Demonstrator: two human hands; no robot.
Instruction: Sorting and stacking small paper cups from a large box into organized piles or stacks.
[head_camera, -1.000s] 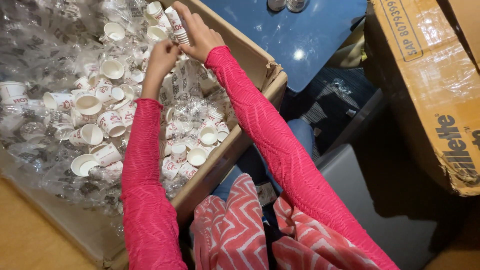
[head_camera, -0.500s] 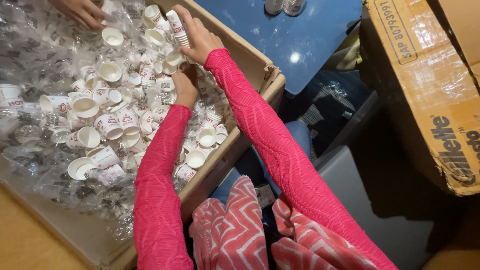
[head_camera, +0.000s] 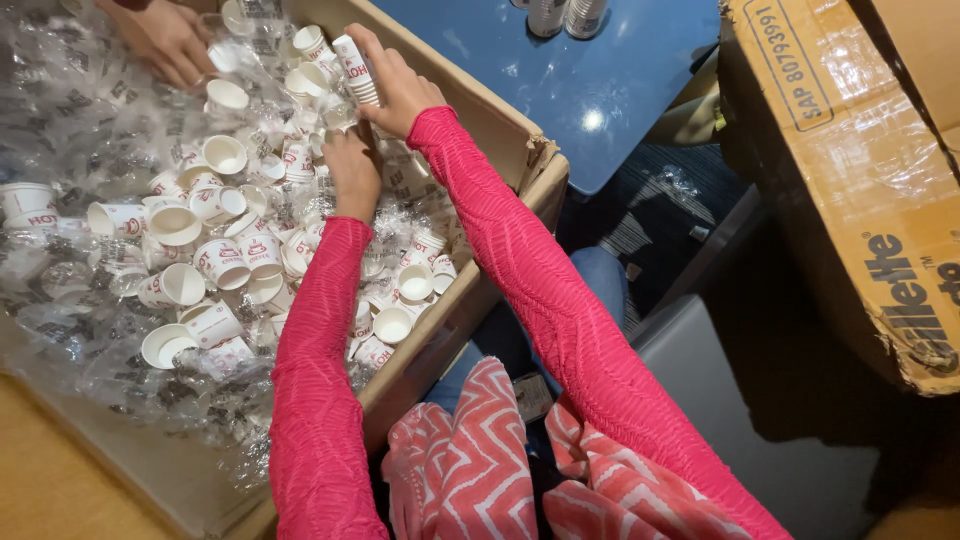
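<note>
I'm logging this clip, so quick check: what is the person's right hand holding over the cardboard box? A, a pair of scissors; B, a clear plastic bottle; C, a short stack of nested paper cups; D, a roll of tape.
C: the right hand has its fingers around a short stack of nested paper cups, white with red print, above the cardboard box of loose cups.

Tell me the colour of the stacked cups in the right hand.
White with red print, seen in the head view: the stack of cups held by the right hand.
</note>
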